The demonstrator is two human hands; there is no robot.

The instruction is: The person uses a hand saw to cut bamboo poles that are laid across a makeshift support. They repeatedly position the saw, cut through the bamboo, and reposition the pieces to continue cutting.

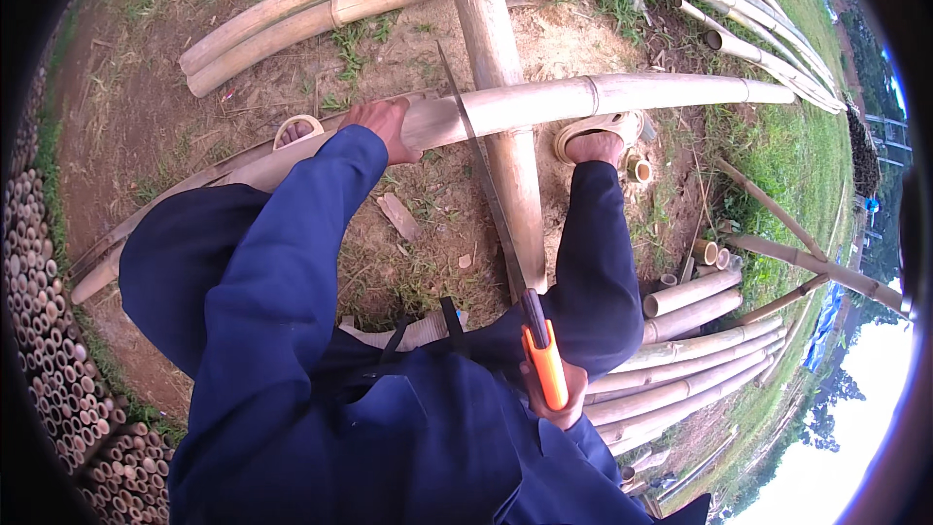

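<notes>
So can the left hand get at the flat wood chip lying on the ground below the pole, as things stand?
Probably yes. The left hand rests on the bamboo pole, just above the wood chip, which lies on open dirt with nothing over it. It would have to let go of the pole first.

Outdoor bamboo work yard; bare dirt, grass [777,151]; cut bamboo poles [680,369]; stacked bamboo ends [39,282].
</notes>
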